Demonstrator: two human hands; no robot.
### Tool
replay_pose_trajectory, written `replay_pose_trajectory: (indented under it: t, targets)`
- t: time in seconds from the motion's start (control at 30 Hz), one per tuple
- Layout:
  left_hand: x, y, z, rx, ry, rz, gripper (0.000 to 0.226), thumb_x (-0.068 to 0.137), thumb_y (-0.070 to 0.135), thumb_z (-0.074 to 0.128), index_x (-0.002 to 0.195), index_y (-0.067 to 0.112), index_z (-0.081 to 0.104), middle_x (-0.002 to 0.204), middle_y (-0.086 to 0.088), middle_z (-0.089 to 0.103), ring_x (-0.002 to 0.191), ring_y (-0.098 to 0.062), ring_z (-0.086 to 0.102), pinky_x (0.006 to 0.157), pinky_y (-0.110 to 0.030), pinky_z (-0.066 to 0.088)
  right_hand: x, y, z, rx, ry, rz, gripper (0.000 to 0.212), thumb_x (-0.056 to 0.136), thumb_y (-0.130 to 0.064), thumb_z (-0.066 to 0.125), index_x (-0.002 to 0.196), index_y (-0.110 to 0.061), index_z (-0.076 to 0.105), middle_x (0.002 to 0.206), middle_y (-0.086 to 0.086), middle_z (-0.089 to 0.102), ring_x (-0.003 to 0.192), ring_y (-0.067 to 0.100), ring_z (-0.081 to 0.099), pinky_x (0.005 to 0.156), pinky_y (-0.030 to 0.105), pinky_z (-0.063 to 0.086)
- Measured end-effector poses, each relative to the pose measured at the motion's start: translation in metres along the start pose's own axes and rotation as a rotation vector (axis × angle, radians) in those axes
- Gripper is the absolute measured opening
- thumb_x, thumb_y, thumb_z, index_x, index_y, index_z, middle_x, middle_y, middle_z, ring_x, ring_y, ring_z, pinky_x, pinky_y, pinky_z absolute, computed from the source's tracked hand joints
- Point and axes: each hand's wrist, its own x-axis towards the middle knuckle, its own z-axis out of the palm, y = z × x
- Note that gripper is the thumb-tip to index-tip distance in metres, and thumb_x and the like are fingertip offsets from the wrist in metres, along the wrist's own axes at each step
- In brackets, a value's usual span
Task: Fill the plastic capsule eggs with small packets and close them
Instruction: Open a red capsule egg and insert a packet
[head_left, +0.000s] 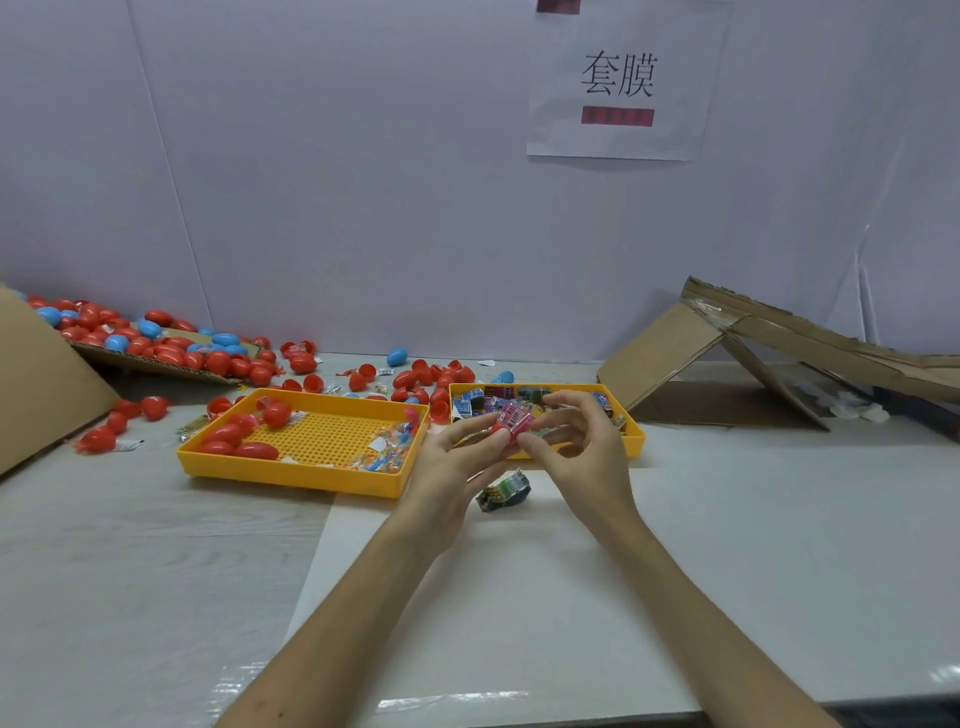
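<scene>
Two hands at a pale tabletop (156, 545), white wall behind.
Curled fingers (540, 444) pinch a pink packet (515, 417) against a red egg half (498, 429); left hand (452, 467) and right hand (584, 452) meet just before the right yellow tray (637, 442), loose eggs (218, 361) scattered beyond it.

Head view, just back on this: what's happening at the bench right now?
A person works with both hands over the right yellow tray of packets. The left hand pinches a red egg half while the right hand pushes a pink packet into it; nothing is closed yet. A dark packet lies on the white sheet below. The left yellow tray holds a few red eggs; many loose eggs lie at back left.
</scene>
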Motion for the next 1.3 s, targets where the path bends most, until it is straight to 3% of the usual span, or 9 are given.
replay_pose_trajectory:
  t: [0.13, 0.23, 0.33, 0.43, 0.53, 0.73, 0.9, 1.17, 1.3]
  targets:
    - [-0.002, 0.0, -0.001, -0.26, -0.011, -0.114, 0.038, 0.086, 0.005, 0.072, 0.122, 0.007, 0.062, 0.108, -0.012, 0.077, 0.103, -0.023, 0.074, 0.078, -0.027, 0.062, -0.007, 0.001, 0.01, -0.212, 0.087, -0.339, 0.033, 0.078, -0.018, 0.086, 0.098, -0.026, 0.061, 0.09, -0.012, 0.064, 0.077, 0.006, 0.065, 0.067, 0.013, 0.05]
    - [-0.003, 0.0, -0.001, -0.362, -0.038, -0.145, 0.04, 0.085, 0.004, 0.071, 0.123, 0.005, 0.06, 0.114, -0.018, 0.074, 0.105, -0.025, 0.073, 0.077, -0.028, 0.062, -0.011, 0.003, 0.014, -0.307, 0.074, -0.459, 0.034, 0.077, -0.012, 0.086, 0.104, -0.016, 0.066, 0.096, -0.004, 0.065, 0.083, 0.01, 0.063, 0.076, 0.019, 0.05]
    - [-0.005, 0.001, 0.001, -0.402, -0.055, -0.173, 0.045, 0.083, 0.006, 0.073, 0.126, 0.003, 0.06, 0.116, -0.019, 0.073, 0.105, -0.025, 0.073, 0.086, -0.028, 0.06, -0.014, 0.002, 0.016, -0.351, 0.065, -0.502, 0.036, 0.08, -0.01, 0.081, 0.113, -0.008, 0.067, 0.104, 0.001, 0.066, 0.096, 0.017, 0.064, 0.087, 0.031, 0.054]
    - [-0.005, 0.0, 0.001, -0.439, -0.074, -0.194, 0.05, 0.082, 0.006, 0.074, 0.129, 0.003, 0.058, 0.12, -0.019, 0.071, 0.108, -0.026, 0.072, 0.087, -0.028, 0.06, -0.015, 0.0, 0.016, -0.392, 0.083, -0.516, 0.037, 0.08, -0.012, 0.078, 0.116, -0.006, 0.069, 0.11, 0.004, 0.068, 0.104, 0.021, 0.065, 0.091, 0.038, 0.054]
    - [-0.005, -0.001, 0.001, -0.443, -0.088, -0.211, 0.05, 0.083, 0.008, 0.074, 0.131, 0.004, 0.059, 0.122, -0.018, 0.071, 0.111, -0.026, 0.071, 0.09, -0.029, 0.059, -0.016, 0.0, 0.017, -0.425, 0.115, -0.51, 0.039, 0.079, -0.009, 0.08, 0.117, -0.005, 0.071, 0.111, 0.005, 0.07, 0.105, 0.022, 0.066, 0.092, 0.036, 0.054]
    - [-0.005, -0.004, 0.004, -0.44, -0.075, -0.234, 0.048, 0.085, 0.019, 0.076, 0.129, 0.003, 0.063, 0.123, -0.017, 0.071, 0.112, -0.025, 0.071, 0.084, -0.03, 0.061, -0.014, 0.003, 0.017, -0.431, 0.148, -0.534, 0.024, 0.084, -0.007, 0.076, 0.108, -0.003, 0.075, 0.104, 0.007, 0.071, 0.097, 0.02, 0.068, 0.085, 0.038, 0.057]
    - [-0.003, -0.006, 0.002, -0.449, -0.068, -0.254, 0.047, 0.087, 0.02, 0.075, 0.129, 0.002, 0.063, 0.122, -0.017, 0.071, 0.112, -0.025, 0.07, 0.089, -0.032, 0.06, -0.013, 0.006, 0.016, -0.421, 0.122, -0.559, 0.021, 0.086, -0.009, 0.074, 0.106, -0.003, 0.076, 0.101, 0.007, 0.071, 0.094, 0.021, 0.068, 0.08, 0.039, 0.058]
    - [-0.002, -0.003, 0.001, -0.444, -0.094, -0.259, 0.044, 0.083, 0.019, 0.075, 0.121, 0.001, 0.066, 0.119, -0.02, 0.072, 0.107, -0.025, 0.073, 0.082, -0.032, 0.062, -0.014, 0.0, 0.017, -0.383, 0.145, -0.482, 0.036, 0.084, -0.014, 0.079, 0.118, -0.009, 0.069, 0.106, 0.001, 0.072, 0.099, 0.016, 0.066, 0.092, 0.029, 0.053]
    - [-0.002, -0.005, 0.0, -0.416, -0.12, -0.258, 0.037, 0.087, 0.022, 0.072, 0.119, 0.002, 0.07, 0.119, -0.018, 0.072, 0.108, -0.023, 0.072, 0.085, -0.033, 0.061, -0.013, 0.001, 0.016, -0.395, 0.165, -0.449, 0.033, 0.082, -0.016, 0.081, 0.112, -0.008, 0.073, 0.106, 0.003, 0.074, 0.101, 0.019, 0.069, 0.088, 0.043, 0.056]
